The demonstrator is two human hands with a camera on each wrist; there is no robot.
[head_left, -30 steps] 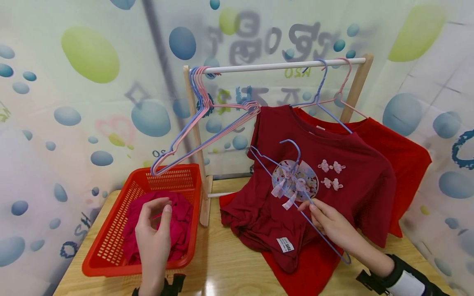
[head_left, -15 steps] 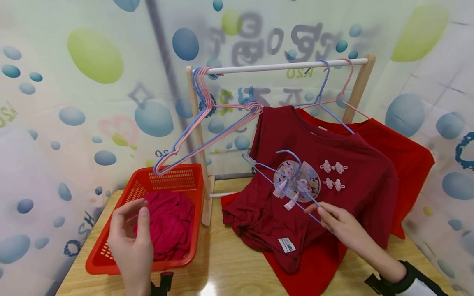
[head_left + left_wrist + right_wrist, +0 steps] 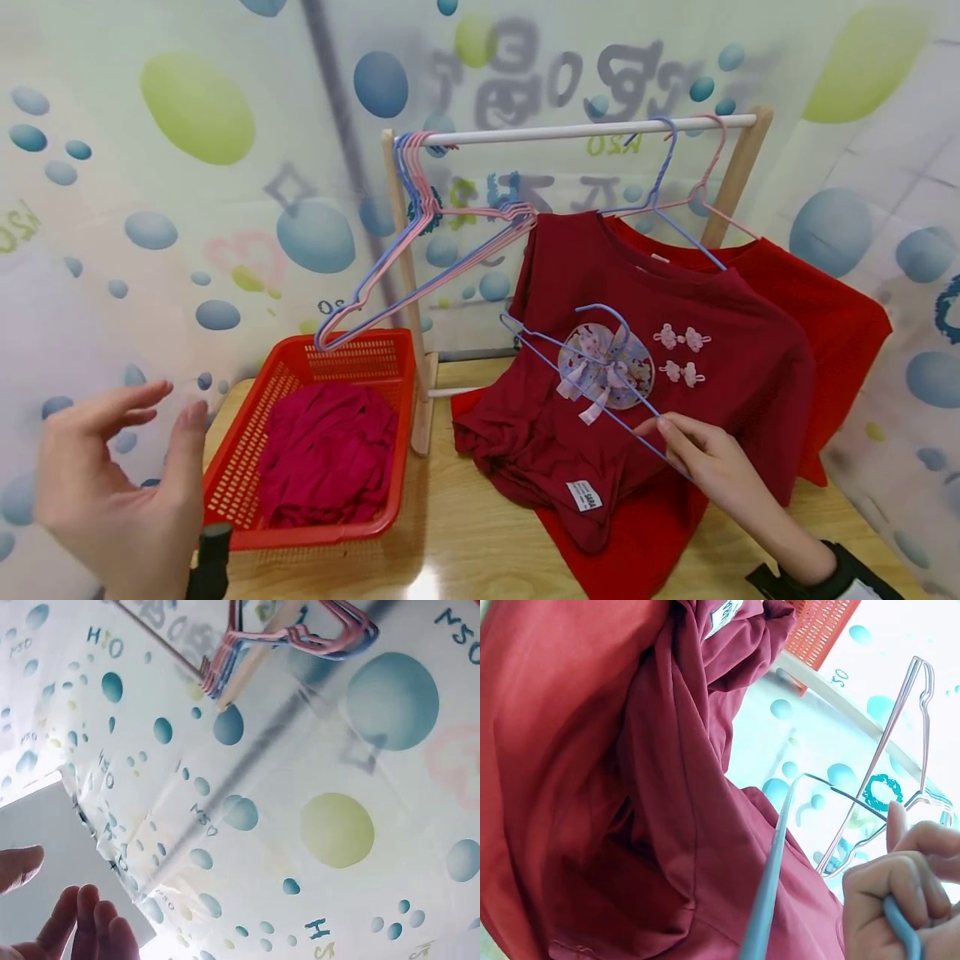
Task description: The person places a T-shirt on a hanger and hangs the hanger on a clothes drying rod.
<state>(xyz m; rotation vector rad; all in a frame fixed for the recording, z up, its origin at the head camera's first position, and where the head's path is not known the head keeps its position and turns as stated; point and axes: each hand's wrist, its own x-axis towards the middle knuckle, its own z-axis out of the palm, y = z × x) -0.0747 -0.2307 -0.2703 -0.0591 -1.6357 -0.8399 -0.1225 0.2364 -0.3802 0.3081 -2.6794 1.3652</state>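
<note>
My right hand [image 3: 705, 454] pinches a blue wire hanger [image 3: 555, 343] in front of a dark red T-shirt [image 3: 570, 275]. In the right wrist view, curled fingers [image 3: 900, 889] wrap round the blue wire [image 3: 769, 892]. Left of the red basket [image 3: 405, 508], my left hand [image 3: 123, 492] is raised with nothing in it. Its fingers bend loosely with a gap to the thumb, as the left wrist view also shows in the fingertips [image 3: 88, 894]. The T-shirt hangs from another blue hanger [image 3: 660, 179]; its lower part bunches on the table.
A rack with a white rail [image 3: 525, 133] stands on the wooden table [image 3: 457, 550]. Several pink and blue hangers [image 3: 420, 200] hang at its left end. Behind the T-shirt hangs a bright red garment [image 3: 832, 308]. Crumpled magenta cloth [image 3: 330, 458] lies in the basket.
My left hand has moved left, away from in front of the basket, and its fingers have spread wider. The right hand has shifted slightly right, and the blue hanger has tilted in its grip.
</note>
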